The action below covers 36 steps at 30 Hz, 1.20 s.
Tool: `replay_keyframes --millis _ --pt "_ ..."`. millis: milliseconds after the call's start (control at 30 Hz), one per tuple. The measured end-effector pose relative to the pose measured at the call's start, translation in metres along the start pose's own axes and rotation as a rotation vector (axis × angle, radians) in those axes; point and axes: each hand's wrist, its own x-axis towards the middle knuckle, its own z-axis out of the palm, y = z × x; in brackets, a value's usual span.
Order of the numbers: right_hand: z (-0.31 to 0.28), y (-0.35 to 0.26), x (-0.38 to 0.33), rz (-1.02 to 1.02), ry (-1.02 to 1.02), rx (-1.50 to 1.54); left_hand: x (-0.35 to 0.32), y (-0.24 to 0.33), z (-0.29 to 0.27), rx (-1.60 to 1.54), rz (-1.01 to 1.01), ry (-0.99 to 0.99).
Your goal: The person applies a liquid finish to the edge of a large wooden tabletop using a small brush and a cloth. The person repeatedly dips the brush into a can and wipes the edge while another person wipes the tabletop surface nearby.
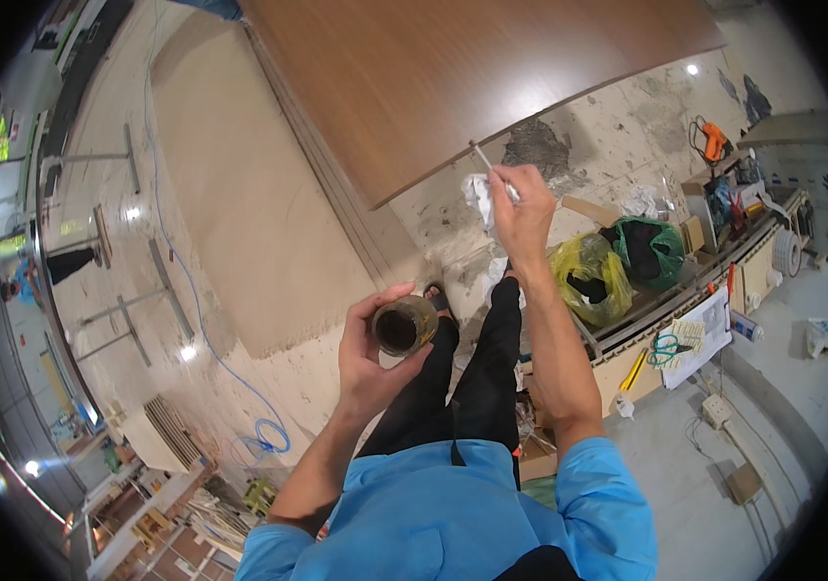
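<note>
Dusty concrete floor (627,126) of a worksite spreads beneath me, with a large brown wooden panel (453,77) lying across its upper part and a pale sheet of board (240,194) beside it on my left. I stand over it in a blue short-sleeved shirt (453,513) and black trousers (462,378).

My left hand (370,358) cups a small round glass jar (402,325) of dark liquid, fingers curled around its side and the thumb arched over the far rim, the mouth of the jar facing up. It sits just in front of my knees, close to my body.

My right hand (522,215) is raised further out, at the edge of the wooden panel. Its fingers are pressed together, pinching a thin pale stick (491,167) whose tip touches the panel's edge; whether it is a brush I cannot tell. A crumpled white rag (480,198) is bunched in the same grip and hangs out on the left of the hand.

On my right stands a low workbench (685,310) crowded with tools. A yellow plastic bag (590,276) and a green plastic bag (648,250) sit side by side on it, touching. Green-handled scissors (664,347) lie on a white printed sheet (705,334) nearer to me. An orange power tool (714,140) rests on the floor well beyond the bench. A blue cable (191,300) runs across the pale board on my left and ends in a coil.
</note>
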Motion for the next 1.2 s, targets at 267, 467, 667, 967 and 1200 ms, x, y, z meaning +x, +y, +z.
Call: replay_keyframes --millis 267,467,667,967,1200 --pt "-0.048 0.031 0.049 -0.002 0.153 0.009 0.019 0.007 0.031 -0.016 -0.039 -0.042" --pt "-0.066 0.053 0.073 -0.010 0.180 -0.069 0.034 0.009 0.055 0.007 0.001 -0.103" --pt "-0.107 0.079 0.105 0.042 0.335 -0.029 0.044 0.012 0.072 0.000 -0.032 -0.118" --pt "-0.134 0.100 0.147 0.093 0.306 -0.099 0.065 0.018 0.099 0.035 -0.018 -0.161" --pt "-0.142 0.110 0.144 -0.030 0.231 -0.105 0.075 0.021 0.118 0.023 -0.058 -0.166"
